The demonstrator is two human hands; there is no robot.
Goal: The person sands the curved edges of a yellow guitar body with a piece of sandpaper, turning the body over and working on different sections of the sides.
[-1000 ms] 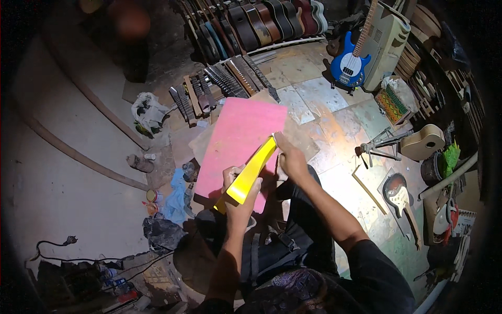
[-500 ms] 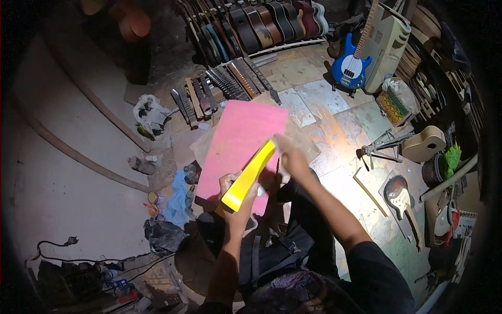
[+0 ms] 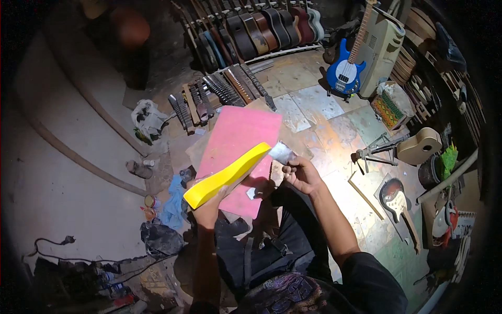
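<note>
My left hand (image 3: 207,208) grips a curved yellow piece (image 3: 227,175), held at a slant over a pink sheet (image 3: 240,125) on a larger board. Off the piece's upper right end, my right hand (image 3: 302,177) pinches a crumpled pale grey sheet (image 3: 281,153), perhaps paper or cloth. A small whitish scrap (image 3: 251,192) lies low on the pink sheet. My left hand's fingers are mostly hidden behind the yellow piece.
Guitar necks (image 3: 225,90) lie beyond the sheet, below a rack of guitars (image 3: 261,32). A blue bass (image 3: 342,73) stands back right. A metal stand (image 3: 376,154) and unfinished guitar body (image 3: 397,201) are right. Cans (image 3: 151,202) and blue cloth (image 3: 172,209) are left.
The yellow piece and my left hand have shifted left and tilted flatter. My right hand has drawn slightly right and down, and the pale sheet in it now shows clearly.
</note>
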